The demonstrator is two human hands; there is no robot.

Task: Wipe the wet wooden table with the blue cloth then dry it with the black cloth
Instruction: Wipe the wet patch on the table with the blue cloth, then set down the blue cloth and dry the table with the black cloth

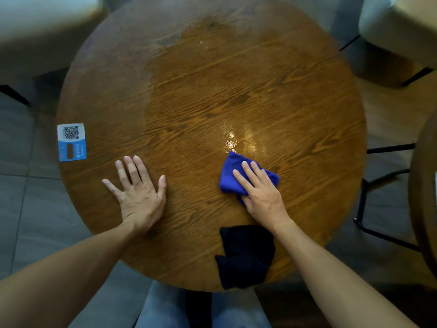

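A round wooden table [201, 91] fills the view, with a wet, shiny patch [238, 136] right of its middle. The folded blue cloth [233, 172] lies just below that patch, and my right hand [260, 190] presses flat on it with fingers spread. My left hand [137, 188] rests palm down on bare wood at the near left, fingers apart, holding nothing. The black cloth [246, 256] lies crumpled at the near edge of the table, under my right forearm.
A QR-code sticker [71, 142] sits at the table's left edge. Pale upholstered chairs stand at the far left [42, 31] and far right [399, 36]. A black metal stool frame [378, 185] and part of another table [425, 197] are on the right.
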